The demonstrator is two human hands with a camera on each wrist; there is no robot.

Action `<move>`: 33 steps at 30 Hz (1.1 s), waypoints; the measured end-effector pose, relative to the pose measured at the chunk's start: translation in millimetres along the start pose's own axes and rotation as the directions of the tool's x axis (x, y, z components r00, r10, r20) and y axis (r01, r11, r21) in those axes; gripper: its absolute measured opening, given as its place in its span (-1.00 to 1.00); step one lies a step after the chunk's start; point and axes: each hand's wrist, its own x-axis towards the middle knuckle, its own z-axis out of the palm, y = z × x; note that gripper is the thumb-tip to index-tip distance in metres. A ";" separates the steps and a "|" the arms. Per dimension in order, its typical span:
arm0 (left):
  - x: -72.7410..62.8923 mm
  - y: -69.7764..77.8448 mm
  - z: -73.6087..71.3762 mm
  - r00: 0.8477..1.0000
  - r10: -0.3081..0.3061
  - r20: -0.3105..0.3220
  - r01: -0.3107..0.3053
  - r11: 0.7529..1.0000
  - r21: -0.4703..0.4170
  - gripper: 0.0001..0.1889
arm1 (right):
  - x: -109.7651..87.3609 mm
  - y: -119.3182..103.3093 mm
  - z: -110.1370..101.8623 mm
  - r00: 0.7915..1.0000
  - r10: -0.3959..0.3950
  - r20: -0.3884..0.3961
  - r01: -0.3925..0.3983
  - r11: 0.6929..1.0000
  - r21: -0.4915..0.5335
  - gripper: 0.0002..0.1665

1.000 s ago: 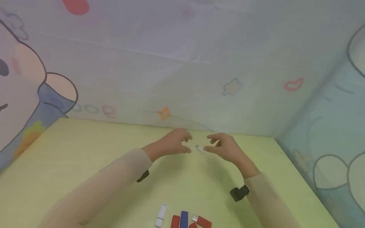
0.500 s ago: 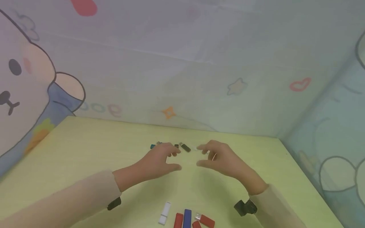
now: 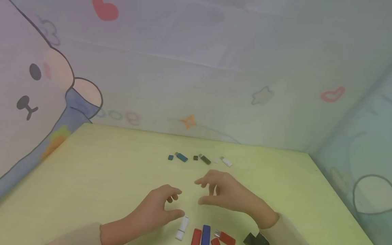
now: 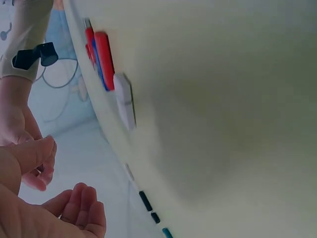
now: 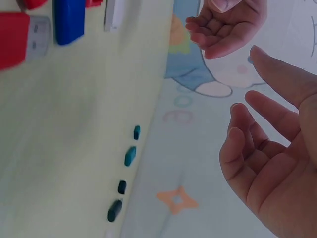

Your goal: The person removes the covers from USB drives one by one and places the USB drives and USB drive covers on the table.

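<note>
In the head view, a person's left hand (image 3: 145, 212) hovered low and left of center, the right hand (image 3: 234, 192) center right, above a yellow-green bench (image 3: 107, 170). Both hands' fingers were loosely bent, thumbs apart from them. At bottom center, nearest the left hand, lay a capped white stick (image 3: 182, 227); to its right, a capped red stick (image 3: 196, 236), dark blue stick (image 3: 206, 234), red cap (image 3: 215, 241) and uncapped red USB stick (image 3: 227, 238). A row of teal (image 3: 182, 157), black (image 3: 206, 159) and white sticks (image 3: 227, 162) crossed the middle.
</note>
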 end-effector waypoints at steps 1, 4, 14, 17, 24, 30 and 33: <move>-2.4 -1.5 2.0 1.000 -0.017 0.013 0.017 1.000 -0.010 -0.47 | 0.2 0.2 3.2 1.000 -0.019 0.009 0.019 1.000 0.002 -0.56; -8.3 -7.5 7.9 0.997 -0.055 0.046 0.056 0.998 -0.025 -0.44 | 1.3 0.8 12.5 0.998 -0.046 0.038 0.045 0.999 0.019 -0.57; -21.3 -21.5 24.2 0.991 -0.092 0.098 0.095 0.995 -0.023 -0.45 | 5.3 3.2 33.3 0.989 -0.069 0.134 0.069 0.998 0.004 -0.54; -22.9 -24.2 26.8 0.989 -0.092 0.112 0.094 0.996 -0.011 -0.49 | 6.8 5.4 37.9 0.985 -0.078 0.155 0.079 0.997 -0.001 -0.54; -24.3 -29.4 29.1 0.968 -0.154 0.199 0.170 0.983 -0.068 -0.59 | 13.2 6.8 45.4 0.972 -0.019 0.234 0.024 1.000 -0.014 -0.53; -24.2 -29.9 31.5 0.967 -0.141 0.215 0.158 0.985 -0.067 -0.64 | 17.4 8.2 49.6 0.956 0.035 0.290 -0.027 0.999 -0.032 -0.56; -23.3 -29.1 32.5 0.966 -0.140 0.217 0.156 0.986 -0.058 -0.65 | 18.2 10.6 51.5 0.950 0.043 0.311 -0.035 0.999 -0.032 -0.56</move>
